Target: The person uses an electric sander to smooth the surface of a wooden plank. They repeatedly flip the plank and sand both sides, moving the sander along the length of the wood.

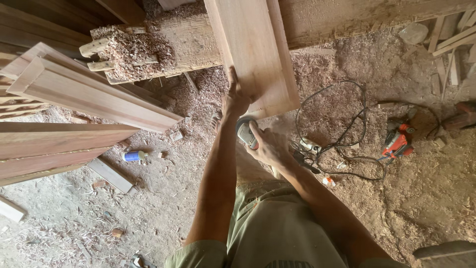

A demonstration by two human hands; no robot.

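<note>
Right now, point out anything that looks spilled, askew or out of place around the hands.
Wood shavings cover the beam and the floor. A black cable lies in loose tangled loops beside the right hand, which holds a small power tool. The left hand steadies the plank. A red power tool lies in the sawdust.

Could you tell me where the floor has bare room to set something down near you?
Bare floor lies lower left, between the small bottle and the left arm. Another bare patch lies lower right, past the cable. It is crowded around the cable, the red tool, the stacked boards and the shavings under the plank.
</note>
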